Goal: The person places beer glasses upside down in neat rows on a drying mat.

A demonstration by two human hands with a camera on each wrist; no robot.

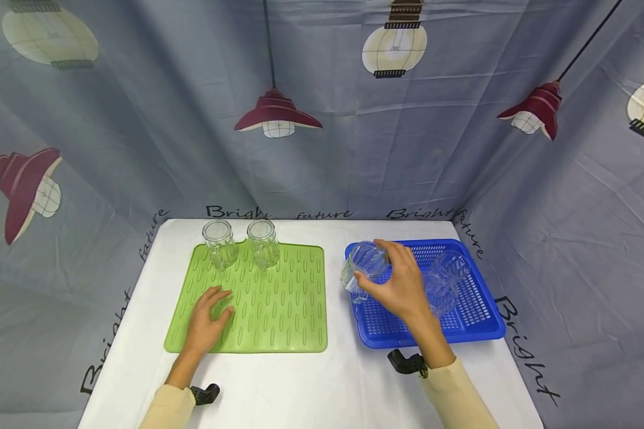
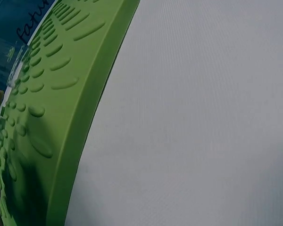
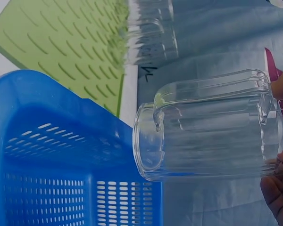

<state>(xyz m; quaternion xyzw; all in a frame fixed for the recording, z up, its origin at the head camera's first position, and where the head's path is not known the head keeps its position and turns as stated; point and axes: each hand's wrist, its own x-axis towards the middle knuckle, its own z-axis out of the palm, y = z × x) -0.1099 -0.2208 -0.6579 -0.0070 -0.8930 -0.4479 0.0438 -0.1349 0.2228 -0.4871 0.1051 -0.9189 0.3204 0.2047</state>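
Observation:
A clear glass mug (image 1: 366,262) with a side handle is in my right hand (image 1: 402,283), its fingers and thumb gripping one end. In the right wrist view the mug (image 3: 212,127) hangs beside the wall of the blue basket (image 1: 370,339). More clear glassware (image 1: 442,286) lies in the basket's right half. On the green ribbed mat (image 1: 279,322), two glass mugs (image 1: 220,247) stand along the back edge. My left hand (image 1: 206,322) is over the mat's left part, fingers loosely bent and holding nothing. The left wrist view shows only its fingertips at the edge.
A white table (image 1: 343,381) carries the mat on the left and the basket on the right. Grey curtains (image 1: 322,167) with printed lamps enclose its back and sides. Each wrist wears a black camera mount (image 1: 405,361).

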